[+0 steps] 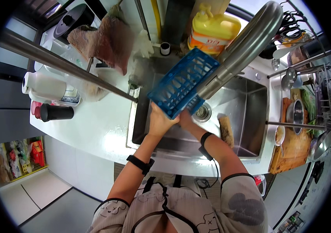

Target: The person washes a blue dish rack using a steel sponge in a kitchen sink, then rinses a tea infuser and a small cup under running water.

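A blue slotted plastic basket (pixel 183 78) is held tilted over the stainless steel sink (pixel 248 116), close to the spout of the large metal faucet (pixel 226 64). My left hand (pixel 161 119) grips its lower left corner. At the lower edge, my right hand (pixel 186 118) is partly hidden by the basket, near a smaller slotted blue part; its fingers do not show clearly. Below the spout, the drain strainer (pixel 202 112) is visible. A brown, rough scrubbing pad or sponge (pixel 226 131) leans in the sink to the right of my right hand.
A yellow jug (pixel 213 29) stands behind the sink. Brown cloths (pixel 107 40) hang at the back left, near a metal rail (pixel 66 68). A black cup (pixel 57 112) lies on the left counter. On the right are a wooden board (pixel 292 151), a metal bowl (pixel 295 115) and a white cup (pixel 279 135).
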`<action>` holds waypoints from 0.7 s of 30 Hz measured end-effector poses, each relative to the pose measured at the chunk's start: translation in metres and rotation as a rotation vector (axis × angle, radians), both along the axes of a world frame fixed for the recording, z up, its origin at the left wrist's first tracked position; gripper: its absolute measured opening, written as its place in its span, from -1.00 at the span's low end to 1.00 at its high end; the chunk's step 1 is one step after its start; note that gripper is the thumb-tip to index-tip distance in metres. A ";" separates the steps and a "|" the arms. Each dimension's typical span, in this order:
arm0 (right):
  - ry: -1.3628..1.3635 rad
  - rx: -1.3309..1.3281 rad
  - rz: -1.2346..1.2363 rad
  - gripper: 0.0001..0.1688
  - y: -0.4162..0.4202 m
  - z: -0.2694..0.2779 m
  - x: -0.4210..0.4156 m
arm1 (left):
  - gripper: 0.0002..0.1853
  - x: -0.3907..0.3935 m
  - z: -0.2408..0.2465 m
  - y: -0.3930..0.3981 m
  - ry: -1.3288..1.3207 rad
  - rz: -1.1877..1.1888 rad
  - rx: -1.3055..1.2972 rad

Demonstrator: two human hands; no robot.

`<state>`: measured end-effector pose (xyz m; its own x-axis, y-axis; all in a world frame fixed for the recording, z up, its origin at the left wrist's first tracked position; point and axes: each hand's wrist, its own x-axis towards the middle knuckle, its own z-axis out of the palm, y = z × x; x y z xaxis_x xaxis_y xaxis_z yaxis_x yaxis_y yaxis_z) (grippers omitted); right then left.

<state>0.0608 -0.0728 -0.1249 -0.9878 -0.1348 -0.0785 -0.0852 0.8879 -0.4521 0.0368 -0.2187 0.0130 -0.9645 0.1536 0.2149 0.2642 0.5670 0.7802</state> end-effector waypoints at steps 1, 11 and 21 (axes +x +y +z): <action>0.100 0.011 0.173 -0.78 0.001 -0.013 0.008 | -0.60 0.002 0.002 -0.004 0.031 0.004 0.024; 0.157 0.065 0.087 -0.79 0.021 -0.009 -0.007 | -0.10 0.001 0.004 0.000 -0.016 0.059 0.014; 0.213 0.382 0.225 -0.81 0.067 0.005 -0.038 | -0.19 0.008 0.013 -0.008 -0.010 0.069 -0.095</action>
